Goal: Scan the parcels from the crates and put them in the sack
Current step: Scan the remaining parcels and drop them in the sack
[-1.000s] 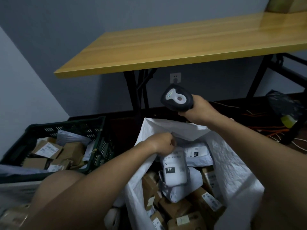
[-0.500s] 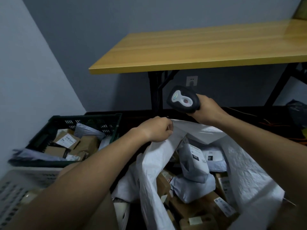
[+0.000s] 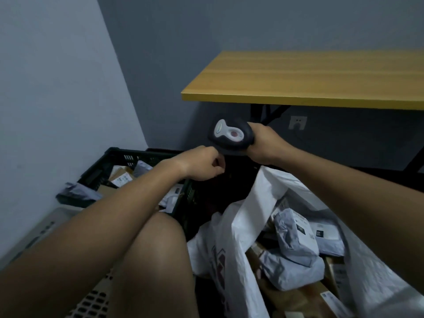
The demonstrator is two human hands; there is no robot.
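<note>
Far left, a pale grey crate [image 3: 34, 235] with slotted walls sits low in the corner, partly cut off by the frame edge; behind it a dark green crate [image 3: 107, 161] stands against the wall, holding brown cardboard parcels [image 3: 121, 177] and a grey mailer bag [image 3: 73, 193] draped over its near left rim; contents partly hidden by the forearm.

Left hand [image 3: 202, 164] hangs above the green crate's right end, knuckles up, fingers [image 3: 218, 172] curled loosely inward; nothing visible in its hold. A bare knee [image 3: 151, 260] rises below the forearm, in front of the crate.

Centre, right hand [image 3: 263, 143] grips a black scanner [image 3: 230, 135] with a white and grey top panel and a small red button; fingers wrapped round the handle, the head pointing left; scanner just beside the left hand, whether touching I cannot tell.

Right of centre, a white woven sack [image 3: 241, 226] stands open on the floor, its mouth slack and folded; red print on its near side, blurred. Inside lie grey mailer parcels [image 3: 296, 242] with white labels, one marked with dark numerals, on top of brown boxes [image 3: 305, 297]; the right forearm crosses above the sack's far side.

Upper right, a yellow wooden worktop [image 3: 309, 79] on black legs; a wall socket [image 3: 297, 122] below it on the dark grey wall.
</note>
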